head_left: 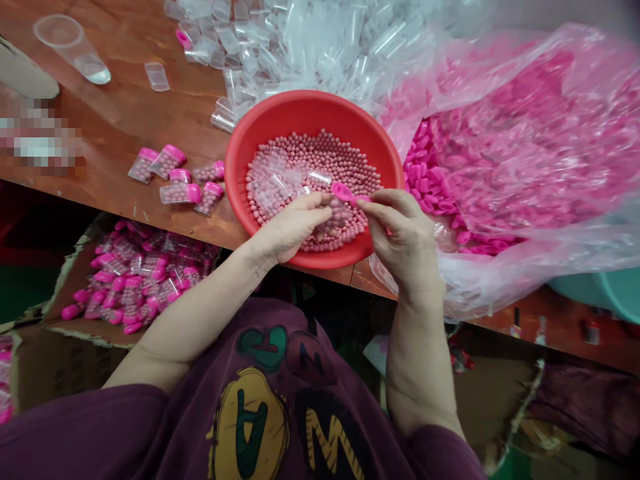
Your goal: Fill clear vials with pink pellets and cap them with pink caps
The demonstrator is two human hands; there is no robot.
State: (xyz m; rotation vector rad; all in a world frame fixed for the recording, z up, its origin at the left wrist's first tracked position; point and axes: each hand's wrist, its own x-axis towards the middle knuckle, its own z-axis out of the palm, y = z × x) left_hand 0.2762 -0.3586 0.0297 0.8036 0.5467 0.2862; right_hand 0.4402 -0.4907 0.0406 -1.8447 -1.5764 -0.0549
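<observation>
Over the red basin (237, 200) of small pink beads (345, 157), both my hands are close together. My left hand (295, 227) is closed around a clear plastic bottle (336, 217), partly hidden by the fingers, with what look like beads in it. My right hand (403, 230) pinches a pink cap (344, 192) near the bottle. How far the cap touches the bottle I cannot tell. Several clear bottles (275, 170) lie on the beads at the basin's left side.
Left of the basin lie several capped bottles (180, 193). A cardboard box (70, 267) below holds many more. Empty clear bottles (310, 40) are heaped behind, near a clear cup (75, 50). A plastic bag (525, 140) of pink caps lies on the right.
</observation>
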